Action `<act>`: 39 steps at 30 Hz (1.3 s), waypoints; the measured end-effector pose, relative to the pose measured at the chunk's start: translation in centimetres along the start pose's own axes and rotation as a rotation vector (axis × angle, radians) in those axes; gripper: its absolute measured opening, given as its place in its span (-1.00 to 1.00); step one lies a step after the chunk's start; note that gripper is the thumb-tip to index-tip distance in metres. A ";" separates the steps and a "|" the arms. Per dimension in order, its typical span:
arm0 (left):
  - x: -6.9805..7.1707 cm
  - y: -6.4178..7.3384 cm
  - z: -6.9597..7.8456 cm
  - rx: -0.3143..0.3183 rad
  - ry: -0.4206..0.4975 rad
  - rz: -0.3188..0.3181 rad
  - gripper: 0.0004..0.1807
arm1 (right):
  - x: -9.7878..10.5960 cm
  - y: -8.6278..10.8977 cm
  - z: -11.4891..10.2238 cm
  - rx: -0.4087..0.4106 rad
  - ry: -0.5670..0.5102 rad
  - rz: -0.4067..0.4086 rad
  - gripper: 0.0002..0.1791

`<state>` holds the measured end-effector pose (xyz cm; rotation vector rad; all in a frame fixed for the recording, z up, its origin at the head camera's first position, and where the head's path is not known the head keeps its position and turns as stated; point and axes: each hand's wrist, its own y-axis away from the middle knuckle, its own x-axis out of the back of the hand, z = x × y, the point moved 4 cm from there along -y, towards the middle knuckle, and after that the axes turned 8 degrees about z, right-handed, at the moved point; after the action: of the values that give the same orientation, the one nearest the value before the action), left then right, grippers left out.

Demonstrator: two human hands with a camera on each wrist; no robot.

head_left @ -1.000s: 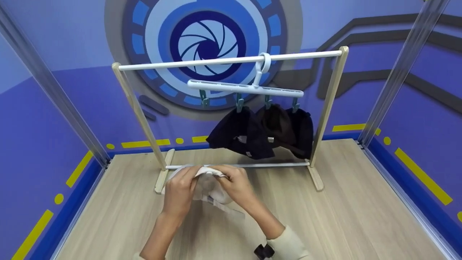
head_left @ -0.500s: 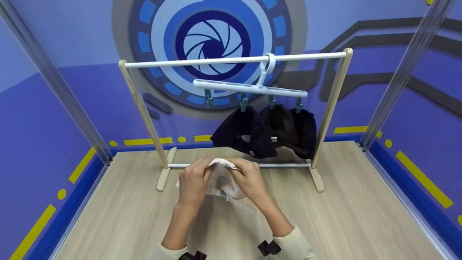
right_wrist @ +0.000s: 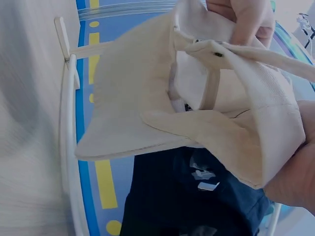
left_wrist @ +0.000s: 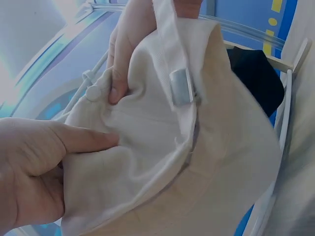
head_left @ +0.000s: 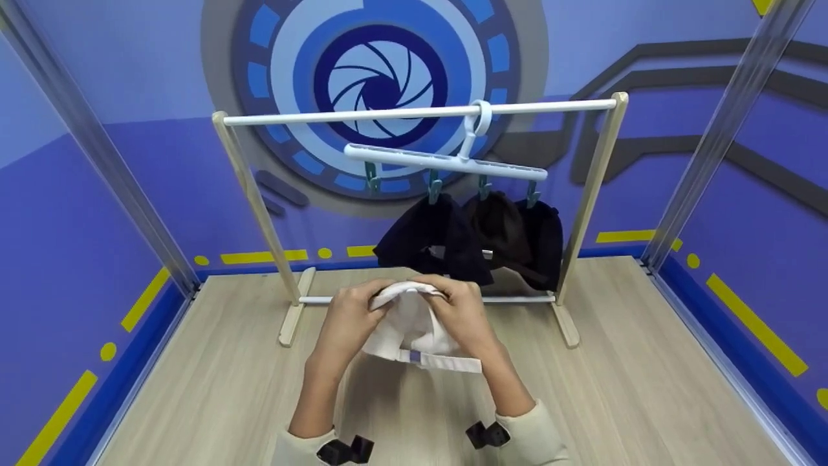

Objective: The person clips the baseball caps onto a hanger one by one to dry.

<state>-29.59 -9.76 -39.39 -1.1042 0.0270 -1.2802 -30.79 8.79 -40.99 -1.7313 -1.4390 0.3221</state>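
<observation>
Both hands grip a white baseball cap point(head_left: 401, 330) by the top of its crown, one on either side, in front of a small rack. My left hand point(head_left: 351, 321) pinches the fabric with its thumb near the crown button, which shows in the left wrist view. On the other side, my right hand point(head_left: 464, 317) holds the crown between thumb and fingers. The back strap point(head_left: 446, 362) with its metal buckle point(left_wrist: 181, 87) hangs loose toward me in the head view. In the right wrist view the brim point(right_wrist: 133, 98) and the cap's open underside show.
A white hanger point(head_left: 446, 160) with green clips point(head_left: 435, 188) hangs from the wooden rack's bar point(head_left: 310, 118). Dark caps point(head_left: 433, 236) hang from its right-hand clips; the leftmost clip point(head_left: 371, 178) bears nothing. Blue walls enclose the wooden table point(head_left: 213, 382).
Both hands have shifted right with the white cap, and spread its crown a little. The cap's strap has come into clearer view. The dark caps stay on the hanger.
</observation>
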 end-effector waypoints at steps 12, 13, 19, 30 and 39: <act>1.5 -2.2 1.1 -0.046 -0.100 -0.021 -0.76 | 0.6 -1.8 -0.7 -0.050 0.072 0.024 -0.80; 1.6 -2.2 1.1 -0.043 -0.072 -0.021 -0.77 | 0.7 -1.9 -0.7 -0.068 0.091 0.038 -0.80; 2.3 -2.7 1.3 -0.037 0.004 0.045 -0.84 | 1.1 -2.8 -1.5 -0.127 0.167 0.066 -0.81; 4.0 -4.3 2.3 -0.016 -0.197 0.114 -0.86 | 0.5 -4.1 -3.0 0.002 0.063 -0.027 -0.82; 4.6 -5.5 2.5 -0.041 -0.263 0.091 -0.82 | 0.0 -5.3 -3.8 0.016 0.076 -0.026 -0.79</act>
<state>-30.56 -11.00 -31.99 -1.2854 -0.0928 -1.0501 -31.90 7.11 -34.81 -1.6934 -1.3989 0.2502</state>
